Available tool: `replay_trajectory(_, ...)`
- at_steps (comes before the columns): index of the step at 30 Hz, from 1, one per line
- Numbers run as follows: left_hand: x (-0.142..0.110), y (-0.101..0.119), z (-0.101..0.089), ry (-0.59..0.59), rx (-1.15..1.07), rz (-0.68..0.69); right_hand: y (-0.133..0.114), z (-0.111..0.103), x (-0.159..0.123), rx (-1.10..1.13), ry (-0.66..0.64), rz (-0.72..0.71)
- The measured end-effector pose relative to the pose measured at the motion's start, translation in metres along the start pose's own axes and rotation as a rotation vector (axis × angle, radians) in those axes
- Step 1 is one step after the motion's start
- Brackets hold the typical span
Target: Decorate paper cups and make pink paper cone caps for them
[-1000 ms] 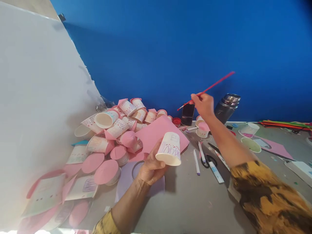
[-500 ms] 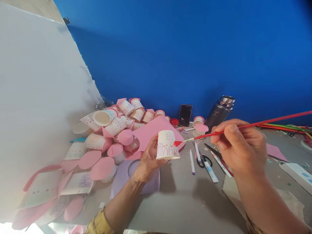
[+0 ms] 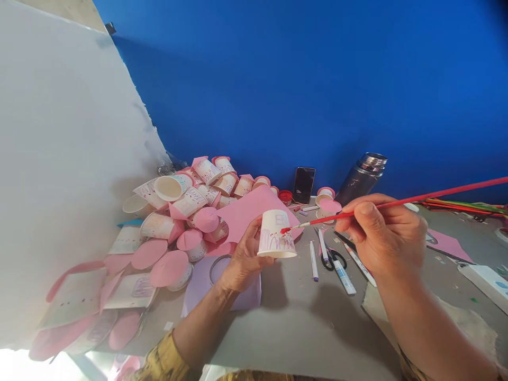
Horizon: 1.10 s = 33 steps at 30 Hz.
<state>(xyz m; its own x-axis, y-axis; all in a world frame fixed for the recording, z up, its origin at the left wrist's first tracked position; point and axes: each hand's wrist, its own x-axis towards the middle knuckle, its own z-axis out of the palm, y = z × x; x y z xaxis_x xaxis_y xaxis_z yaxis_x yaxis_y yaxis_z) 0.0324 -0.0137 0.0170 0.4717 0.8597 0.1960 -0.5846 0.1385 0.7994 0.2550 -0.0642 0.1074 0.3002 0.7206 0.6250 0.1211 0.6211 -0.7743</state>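
My left hand (image 3: 243, 260) grips a white paper cup (image 3: 273, 247) by its left side and rim. The cup is upside down, with a purple window, purple zigzag lines and small red dots drawn on it. My right hand (image 3: 387, 238) is closed round a long red paintbrush (image 3: 420, 199). The brush's red-loaded tip is at the cup's side, over the dotted band; it looks to be touching. Beneath my left hand lies a sheet of purple paper (image 3: 242, 301) with a ring (image 3: 214, 270) on it.
Decorated cups with pink paper tops (image 3: 206, 219) are heaped at the left. Behind my hands are pink paper (image 3: 254, 206), a red paint pot (image 3: 284, 197), a phone (image 3: 304, 185) and a dark flask (image 3: 363, 177). Markers (image 3: 314, 262) and scissors (image 3: 337, 258) lie by my right hand.
The brush tip has moved slightly left onto the cup's face, and my right hand has shifted left with it. The view has swung a little; my left hand still holds the cup.
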Motion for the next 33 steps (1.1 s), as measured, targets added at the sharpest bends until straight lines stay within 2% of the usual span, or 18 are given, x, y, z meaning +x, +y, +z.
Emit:
replay_trajectory(4, -0.0006, -0.0019, 0.0001, -0.002, -0.009, -0.022, 0.0018, -0.0001, 0.0002, -0.023, 0.042, 0.009)
replay_trajectory(13, 0.0, -0.0045, -0.0003, 0.022, -0.011, -0.035, 0.0045, 0.0006, -0.0006, -0.055, 0.038, 0.041)
replay_trajectory(22, -0.0003, -0.0024, 0.0022, -0.049, 0.001, -0.015, 0.0087, 0.0018, 0.0012, -0.098, 0.053, 0.0)
replay_trajectory(33, -0.0001, -0.0065, -0.0023, -0.033, -0.001, -0.018, 0.0101, 0.0005, 0.0019, -0.123, 0.062, -0.034)
